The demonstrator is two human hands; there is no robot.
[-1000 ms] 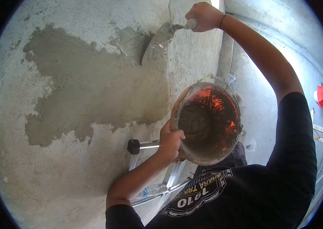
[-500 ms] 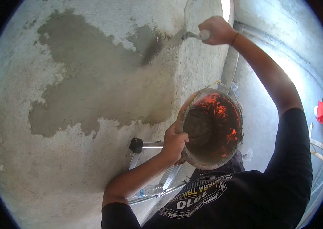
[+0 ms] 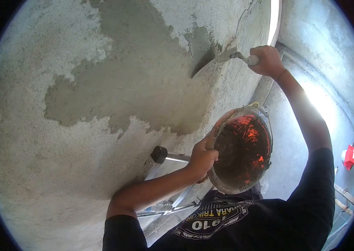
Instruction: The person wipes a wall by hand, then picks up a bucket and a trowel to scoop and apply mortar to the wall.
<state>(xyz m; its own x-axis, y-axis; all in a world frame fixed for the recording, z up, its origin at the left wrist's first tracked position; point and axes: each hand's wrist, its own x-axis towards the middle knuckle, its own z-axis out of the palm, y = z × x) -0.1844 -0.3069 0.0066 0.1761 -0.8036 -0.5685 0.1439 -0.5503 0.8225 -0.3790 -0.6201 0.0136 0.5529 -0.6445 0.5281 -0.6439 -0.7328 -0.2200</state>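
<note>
My right hand (image 3: 267, 62) is wrapped round the pale handle of a trowel (image 3: 214, 62), whose blade lies against the rough wall (image 3: 114, 163) near its corner. Darker grey wet mortar (image 3: 143, 83) covers a wide irregular patch there. Lower down, my left hand (image 3: 202, 157) grips the rim of a bucket (image 3: 244, 150), thumb over the edge. The bucket tilts so that its inside shows, smeared with grey mortar over orange-red. How much mortar is inside is hard to tell.
Beneath my left forearm stands a metal ladder (image 3: 178, 157) with a black end cap, close to the wall. A clear plastic bottle (image 3: 162, 206) is by it. At the far right are a red-and-white object (image 3: 349, 157) and some wooden bars (image 3: 347, 195).
The view has shifted, so the wall patch sits further right and higher. The trowel blade, blurred before, now shows sharply near the wall's corner. Both hands keep their holds.
</note>
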